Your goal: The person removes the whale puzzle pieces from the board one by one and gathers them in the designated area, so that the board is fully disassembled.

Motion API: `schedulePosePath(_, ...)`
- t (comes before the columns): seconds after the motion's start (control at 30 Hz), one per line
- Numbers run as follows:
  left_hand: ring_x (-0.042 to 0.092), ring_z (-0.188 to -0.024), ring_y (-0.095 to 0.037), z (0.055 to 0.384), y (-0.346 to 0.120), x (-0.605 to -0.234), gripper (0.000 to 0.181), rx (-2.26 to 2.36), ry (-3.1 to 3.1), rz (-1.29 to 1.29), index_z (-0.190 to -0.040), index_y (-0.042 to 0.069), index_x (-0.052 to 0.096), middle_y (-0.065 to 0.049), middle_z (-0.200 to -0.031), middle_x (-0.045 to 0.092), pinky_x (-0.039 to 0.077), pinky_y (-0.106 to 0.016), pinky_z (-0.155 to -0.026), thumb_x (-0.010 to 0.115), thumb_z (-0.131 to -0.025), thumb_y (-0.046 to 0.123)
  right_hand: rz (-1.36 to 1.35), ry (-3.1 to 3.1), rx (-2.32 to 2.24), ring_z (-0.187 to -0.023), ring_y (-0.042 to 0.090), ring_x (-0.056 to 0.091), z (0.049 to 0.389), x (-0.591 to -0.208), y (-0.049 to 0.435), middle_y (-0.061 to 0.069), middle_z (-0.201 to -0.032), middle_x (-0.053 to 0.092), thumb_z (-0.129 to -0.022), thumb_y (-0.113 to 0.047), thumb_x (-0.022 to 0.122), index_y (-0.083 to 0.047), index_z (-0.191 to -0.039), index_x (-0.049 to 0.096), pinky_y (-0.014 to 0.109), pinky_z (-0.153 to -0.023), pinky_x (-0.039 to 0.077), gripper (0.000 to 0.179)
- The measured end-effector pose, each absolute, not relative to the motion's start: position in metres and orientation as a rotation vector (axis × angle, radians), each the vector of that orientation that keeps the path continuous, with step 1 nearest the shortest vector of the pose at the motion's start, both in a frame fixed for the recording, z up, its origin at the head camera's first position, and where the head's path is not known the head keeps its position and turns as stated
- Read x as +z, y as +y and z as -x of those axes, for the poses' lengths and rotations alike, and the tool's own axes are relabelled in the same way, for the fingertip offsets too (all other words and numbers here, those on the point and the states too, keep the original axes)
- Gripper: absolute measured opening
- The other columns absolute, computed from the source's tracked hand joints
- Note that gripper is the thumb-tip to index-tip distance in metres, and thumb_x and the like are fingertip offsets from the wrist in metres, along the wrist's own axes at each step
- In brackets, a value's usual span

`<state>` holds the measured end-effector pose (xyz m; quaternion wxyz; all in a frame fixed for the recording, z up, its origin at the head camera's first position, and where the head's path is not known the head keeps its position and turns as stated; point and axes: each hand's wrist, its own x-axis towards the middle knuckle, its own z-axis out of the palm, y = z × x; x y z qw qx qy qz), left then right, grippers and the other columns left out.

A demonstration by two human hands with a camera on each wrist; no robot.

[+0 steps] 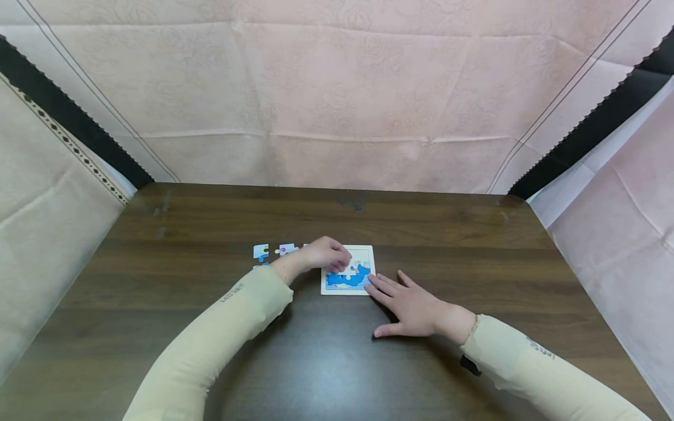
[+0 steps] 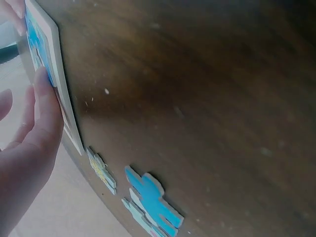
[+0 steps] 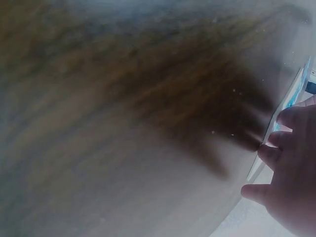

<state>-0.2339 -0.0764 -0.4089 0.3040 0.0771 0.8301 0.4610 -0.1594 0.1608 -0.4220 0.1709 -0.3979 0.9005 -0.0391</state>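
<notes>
A jigsaw puzzle board with a white border lies on the table, showing a partly assembled blue whale picture. My left hand reaches over the board's upper left part, its fingers bent down and fingertips right at the picture. In the left wrist view the index finger lies against the board while the thumb stands apart from it, and no piece shows between them. My right hand is spread flat at the board's right edge, fingertips on the border and thumb out over the table.
Loose puzzle pieces lie left of the board, among them a blue and white piece and a piece with a pink spot; my left forearm partly covers others. The brown wooden table ends at a pale cloth behind.
</notes>
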Motion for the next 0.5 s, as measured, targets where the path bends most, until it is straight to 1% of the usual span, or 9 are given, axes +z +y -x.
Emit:
schedulePosePath(0.3,0.063,-0.079,-0.015,0.2374,-0.0714,-0.411,0.029,1.218,2.179,-0.212,-0.111,-0.001,0.065,-0.012,-0.095,0.068,0.055,-0.026,-0.079,0.056,-0.093,0.02,1.135,2.551,-0.108,-0.144,0.024,0.02,0.1607,-0.421,0.1596,0.006,-0.157,0.019,-0.083,-0.069,0.046,-0.015,-0.148,0.027,0.06,-0.114,0.011,0.086)
schedulePosePath(0.5,0.064,-0.079,-0.015,0.2382,-0.069,-0.4109,0.029,1.194,2.178,-0.226,-0.112,0.0,0.064,-0.011,-0.095,0.068,0.055,-0.025,-0.078,0.055,-0.094,0.021,1.137,2.551,-0.103,-0.144,0.023,0.021,0.1602,-0.4199,0.1592,0.007,-0.156,0.019,-0.083,-0.069,0.046,-0.015,-0.148,0.027,0.061,-0.114,0.011,0.086)
